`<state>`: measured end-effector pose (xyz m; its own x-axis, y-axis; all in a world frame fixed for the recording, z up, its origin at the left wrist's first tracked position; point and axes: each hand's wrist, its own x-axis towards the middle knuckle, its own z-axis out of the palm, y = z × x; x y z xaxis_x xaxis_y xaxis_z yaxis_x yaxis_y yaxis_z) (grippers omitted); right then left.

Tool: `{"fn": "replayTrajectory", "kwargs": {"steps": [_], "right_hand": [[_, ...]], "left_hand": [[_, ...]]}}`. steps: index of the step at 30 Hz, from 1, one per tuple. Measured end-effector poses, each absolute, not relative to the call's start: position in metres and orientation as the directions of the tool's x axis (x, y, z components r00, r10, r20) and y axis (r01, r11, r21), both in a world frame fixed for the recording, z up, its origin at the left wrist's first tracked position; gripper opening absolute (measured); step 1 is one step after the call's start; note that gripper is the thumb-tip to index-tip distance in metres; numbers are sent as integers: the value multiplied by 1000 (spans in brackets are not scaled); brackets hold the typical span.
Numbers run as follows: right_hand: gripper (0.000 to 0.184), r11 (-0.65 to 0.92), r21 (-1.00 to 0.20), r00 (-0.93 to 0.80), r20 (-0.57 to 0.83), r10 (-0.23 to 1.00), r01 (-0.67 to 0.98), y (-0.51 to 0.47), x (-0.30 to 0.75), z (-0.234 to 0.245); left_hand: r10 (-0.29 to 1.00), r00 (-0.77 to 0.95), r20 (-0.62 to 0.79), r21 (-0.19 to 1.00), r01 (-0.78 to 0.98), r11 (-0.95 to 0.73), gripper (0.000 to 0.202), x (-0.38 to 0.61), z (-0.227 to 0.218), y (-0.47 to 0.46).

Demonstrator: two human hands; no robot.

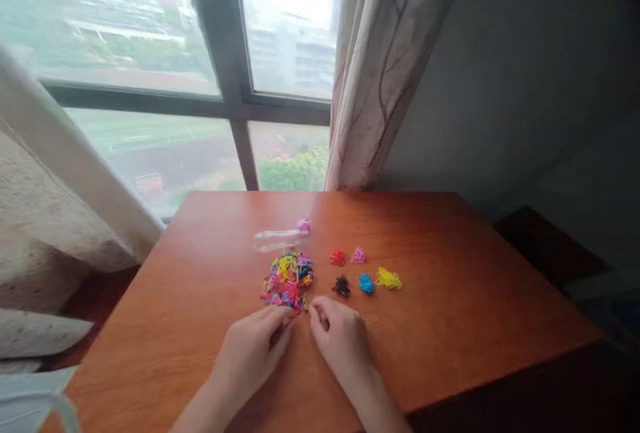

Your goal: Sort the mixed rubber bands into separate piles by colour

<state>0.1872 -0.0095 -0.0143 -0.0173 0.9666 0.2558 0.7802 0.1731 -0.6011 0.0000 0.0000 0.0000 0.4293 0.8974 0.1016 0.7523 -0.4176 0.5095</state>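
A mixed heap of small coloured rubber bands (287, 276) lies on the wooden table, just beyond my hands. My left hand (253, 346) is at the heap's near edge, thumb and forefinger pinched together on what looks like a red rubber band (299, 313). Close on its right, my right hand (343, 340) is also closed in a pinch beside a few yellowish bands; what its fingertips hold is too small to make out. Sorted by colour, little piles sit to the right: red (337, 257), pink (358, 255), black (341, 286), blue (367, 284) and yellow (389, 278).
Behind the heap lies a clear plastic bag or tube (280, 240) with a pink piece (304, 224) at its right end. The brown table (450, 300) meets a window (290, 53) and curtain (380, 66) at the back. A dark wall stands to the right.
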Motion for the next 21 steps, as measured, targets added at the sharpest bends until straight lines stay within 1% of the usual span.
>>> {"fn": "replayTrajectory", "kwargs": {"steps": [10, 15, 18, 21], "right_hand": [[14, 317, -614, -123, 336, 934, 723, -14, 187, -10], [13, 325, -607, -141, 331, 933, 725, -16, 186, -10], [13, 331, -605, -146, 335, 931, 724, -16, 186, -9], [13, 331, -628, -137, 337, 932, 704, -15, 186, -7]], "left_hand": [[906, 381, 187, 488, 764, -422, 18, 4, 0, 1], [906, 371, 206, 493, 760, -423, 18, 3, -1, 1], [906, 377, 192, 490, 763, -421, 18, 4, 1, 2], [903, 393, 174, 487, 762, -425, 17, 4, 1, 2]]}}
